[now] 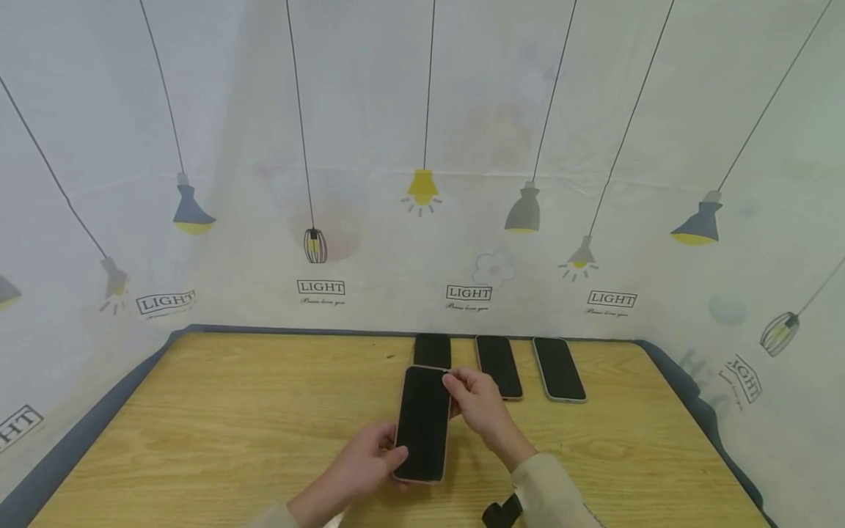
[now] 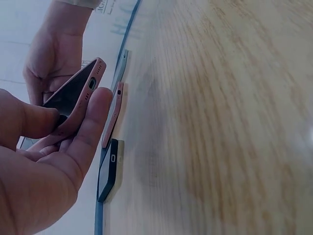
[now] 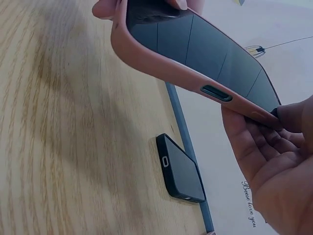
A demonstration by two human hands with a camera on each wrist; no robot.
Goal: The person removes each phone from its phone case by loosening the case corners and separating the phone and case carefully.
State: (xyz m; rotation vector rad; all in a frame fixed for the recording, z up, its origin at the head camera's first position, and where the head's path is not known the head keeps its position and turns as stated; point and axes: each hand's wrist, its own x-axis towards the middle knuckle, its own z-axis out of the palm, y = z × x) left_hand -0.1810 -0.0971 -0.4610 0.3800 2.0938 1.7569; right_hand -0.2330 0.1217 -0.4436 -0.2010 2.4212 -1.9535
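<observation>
A smartphone in a pink case is held up over the table with its dark screen facing up. My left hand grips its lower left corner, thumb on the front and fingers behind. At the upper right corner my right hand pinches the same phone, thumb over the screen edge. The right wrist view shows a slot in the pink case's side. Behind lie a black-cased phone, partly hidden by the held one, a second pink-cased phone and a pale-cased phone.
The wooden table has a blue-grey border along its back and sides. A printed cloth with lamp drawings hangs behind it. Under the right sleeve shows a black object near the front edge of the view.
</observation>
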